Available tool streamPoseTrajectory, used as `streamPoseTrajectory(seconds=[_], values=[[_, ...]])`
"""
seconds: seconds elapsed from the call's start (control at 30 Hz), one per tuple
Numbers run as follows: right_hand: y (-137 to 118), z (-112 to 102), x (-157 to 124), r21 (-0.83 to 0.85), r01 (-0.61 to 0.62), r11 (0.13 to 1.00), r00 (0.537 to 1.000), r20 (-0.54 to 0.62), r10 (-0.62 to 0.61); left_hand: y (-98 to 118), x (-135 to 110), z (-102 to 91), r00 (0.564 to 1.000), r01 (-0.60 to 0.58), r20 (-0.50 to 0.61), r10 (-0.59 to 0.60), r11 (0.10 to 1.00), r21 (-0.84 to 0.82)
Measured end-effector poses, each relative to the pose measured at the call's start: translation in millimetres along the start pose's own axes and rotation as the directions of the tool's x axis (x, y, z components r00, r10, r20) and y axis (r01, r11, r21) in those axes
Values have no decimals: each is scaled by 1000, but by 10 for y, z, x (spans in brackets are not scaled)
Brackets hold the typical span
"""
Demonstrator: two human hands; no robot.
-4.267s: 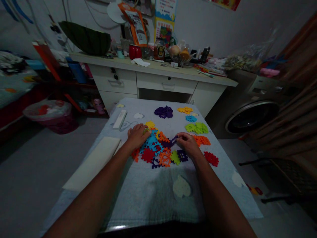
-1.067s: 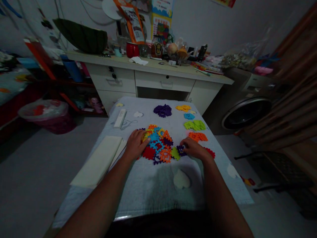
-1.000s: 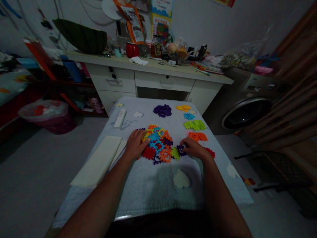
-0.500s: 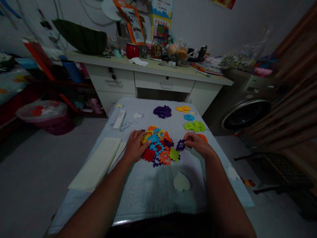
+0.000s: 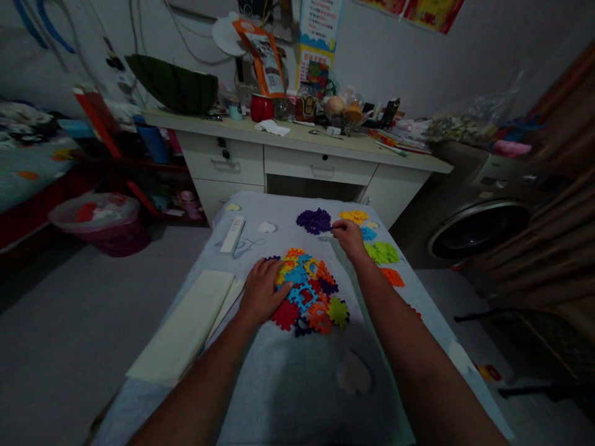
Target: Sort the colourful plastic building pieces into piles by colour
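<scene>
My left hand (image 5: 264,291) lies flat, fingers spread, on the left side of a mixed pile of coloured toothed puzzle pieces (image 5: 311,291) in the middle of the cloth-covered table (image 5: 297,384). My right hand (image 5: 346,235) is stretched to the far side, fingertips pinched on a small purple piece at the right edge of the purple pile (image 5: 313,220). Sorted piles lie around that hand: yellow (image 5: 353,215), blue (image 5: 370,233), green (image 5: 383,252) and orange (image 5: 393,277).
A white remote (image 5: 232,226) and a cream pad (image 5: 186,325) lie on the table's left side. Beyond the table stands a cluttered white desk (image 5: 297,145), a washing machine (image 5: 478,223) to the right, a pink bin (image 5: 100,220) to the left.
My right hand picked a purple piece from the mixed pile's right edge and carried it forward to the purple pile. My left hand stayed on the mixed pile. The view shifted slightly.
</scene>
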State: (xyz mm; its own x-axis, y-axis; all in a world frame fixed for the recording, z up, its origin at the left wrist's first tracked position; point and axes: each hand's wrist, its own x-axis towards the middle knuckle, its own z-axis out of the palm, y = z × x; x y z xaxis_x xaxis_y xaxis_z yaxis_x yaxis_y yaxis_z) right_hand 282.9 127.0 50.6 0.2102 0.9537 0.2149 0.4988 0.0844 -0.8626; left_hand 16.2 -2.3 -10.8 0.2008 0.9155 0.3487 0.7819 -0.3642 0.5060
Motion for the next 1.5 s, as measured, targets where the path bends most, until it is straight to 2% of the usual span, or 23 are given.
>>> streamPoseTrajectory(seconds=[0.13,0.3,0.57,0.77,0.9,1.03,1.13,1.23,1.37,1.5], values=[[-21,250,281,-123,69,990,994,-79,-79,-17,-7,20,1000,5,-3,-5,1000,-2],[-55,492,470,-238,159,958,965,-165,-202,10,-12,8,1000,28,-12,-28,999,-17],[13,671,496,-376,155,914,980,-58,-190,27,-13,-15,999,40,-1,-40,999,-30],[48,585,398,-403,196,894,981,69,-184,37,-12,-16,999,35,-12,-35,999,-34],[47,404,228,-383,216,898,976,64,-208,41,-11,-24,1000,30,10,-29,999,-34],[113,145,-75,-315,242,918,970,67,-232,26,-9,-21,1000,19,5,-19,999,-29],[173,-55,-360,-285,205,936,976,129,-175,16,-7,-17,1000,9,9,-9,1000,-20],[197,-203,-652,-274,171,946,965,238,-105,8,-7,-11,1000,9,-6,-9,1000,-23],[145,-256,-990,-246,147,958,943,326,-61,-6,-8,0,1000,0,-20,-1,1000,-26],[72,-191,-1171,-164,136,977,922,382,-64,-21,-11,3,999,-24,-22,23,999,-23]])
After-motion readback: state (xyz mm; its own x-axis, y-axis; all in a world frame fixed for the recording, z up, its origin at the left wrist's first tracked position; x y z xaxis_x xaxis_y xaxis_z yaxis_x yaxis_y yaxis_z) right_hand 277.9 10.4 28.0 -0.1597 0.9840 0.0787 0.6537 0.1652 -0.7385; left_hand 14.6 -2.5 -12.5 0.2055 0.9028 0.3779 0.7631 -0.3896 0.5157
